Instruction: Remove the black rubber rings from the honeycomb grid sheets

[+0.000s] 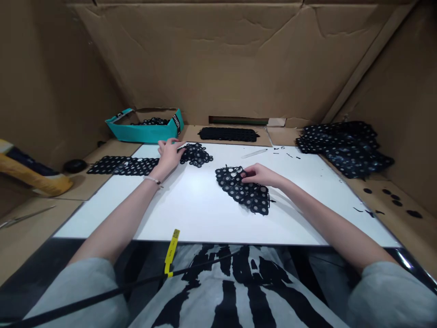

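Observation:
My right hand (pixel 261 175) pinches the upper right edge of a black sheet full of round holes (pixel 244 189), which lies slanted on the white board (pixel 198 214). Over on the left, my left hand (pixel 170 154) reaches across the board with its fingers apart. Its fingertips are at the left side of a small black piece with round holes (pixel 198 155). A long black holed strip (pixel 128 165) runs leftward from beneath this hand; whether it touches the strip cannot be made out.
A teal-sided box (pixel 145 133) holds more black pieces. Behind the board lies a black stack (pixel 228 134); a clear pen-like stick (pixel 254 153) is nearer. Black holed sheets (pixel 348 146) and scraps (pixel 396 200) are right. A yellow bottle (pixel 34 173) and scissors (pixel 27 216) are left.

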Tool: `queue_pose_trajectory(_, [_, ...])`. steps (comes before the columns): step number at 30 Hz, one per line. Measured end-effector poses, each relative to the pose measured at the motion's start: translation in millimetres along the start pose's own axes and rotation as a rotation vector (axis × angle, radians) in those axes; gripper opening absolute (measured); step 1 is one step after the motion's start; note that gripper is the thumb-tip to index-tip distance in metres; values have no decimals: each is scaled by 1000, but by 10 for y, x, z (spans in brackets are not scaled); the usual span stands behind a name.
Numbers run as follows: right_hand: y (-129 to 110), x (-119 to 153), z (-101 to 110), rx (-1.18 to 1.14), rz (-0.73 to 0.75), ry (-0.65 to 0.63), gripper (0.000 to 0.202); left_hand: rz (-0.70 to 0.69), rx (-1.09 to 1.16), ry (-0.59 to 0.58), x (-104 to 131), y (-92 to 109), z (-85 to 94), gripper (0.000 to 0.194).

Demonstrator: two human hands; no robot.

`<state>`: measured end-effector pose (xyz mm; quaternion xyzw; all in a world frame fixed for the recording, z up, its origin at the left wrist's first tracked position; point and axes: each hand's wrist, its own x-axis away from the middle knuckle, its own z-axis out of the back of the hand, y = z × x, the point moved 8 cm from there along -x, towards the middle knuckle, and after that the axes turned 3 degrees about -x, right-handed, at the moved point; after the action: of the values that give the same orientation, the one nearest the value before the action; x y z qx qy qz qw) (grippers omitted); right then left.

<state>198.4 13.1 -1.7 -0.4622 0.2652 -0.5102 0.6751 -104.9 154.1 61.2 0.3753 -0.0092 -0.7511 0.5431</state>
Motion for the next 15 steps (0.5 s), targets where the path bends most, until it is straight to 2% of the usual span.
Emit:
queue_pose_trajectory(2, [10,10,17,-19,-11,13,33,-81,0,28,67,213,-2,32])
queue_pose_trajectory(4, [-11,16,-13,-84,-13,24,34,-235,59,-13,180,590,-16,34])
queue_pose_trajectory(7, [-98,19,-104,-168,12,56,37,-497,210,-239,514,1264,-101,31])
queue_pose_trajectory(9, [-181,14,-156,-189,69,91,38,-575,248,-336,763,1582,-141,32])
queue_pose_trajectory(12, [-294,7,-197,-229,191,116,37,-513,309,-387,972,1747,-207,31])
queue_pose_trajectory(15, [-274,-10,-198,-241,195,80,37,-330,400,-395,966,1643,-289,24])
